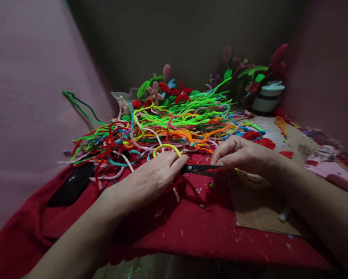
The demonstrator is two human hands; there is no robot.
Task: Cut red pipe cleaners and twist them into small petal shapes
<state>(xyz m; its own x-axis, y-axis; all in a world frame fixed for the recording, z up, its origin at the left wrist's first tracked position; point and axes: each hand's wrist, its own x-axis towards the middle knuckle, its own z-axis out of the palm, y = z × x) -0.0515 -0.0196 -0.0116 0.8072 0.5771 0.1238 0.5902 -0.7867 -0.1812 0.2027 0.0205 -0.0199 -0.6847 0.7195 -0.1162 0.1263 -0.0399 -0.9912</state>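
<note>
My left hand (154, 174) is closed around a pair of scissors (197, 168). A yellow handle loop shows above its fingers, and the black blades point right, slightly apart. At the blade tips, my right hand (240, 154) is closed in a pinch; what sits between its fingertips is hidden. Just beyond both hands lies a big heap of fuzzy pipe cleaners (174, 120) in green, orange, red, pink, white and blue. Under the blades, small fuzzy scraps (176, 195) lie on the red cloth (185, 228).
A black phone-like slab (72, 185) lies at left. Cardboard (258, 215) lies under my right forearm, near a pink tool (333, 168) that resembles a glue gun. Pipe-cleaner flowers (182, 92) and a lidded jar (267, 97) stand at the back. Walls close in both sides.
</note>
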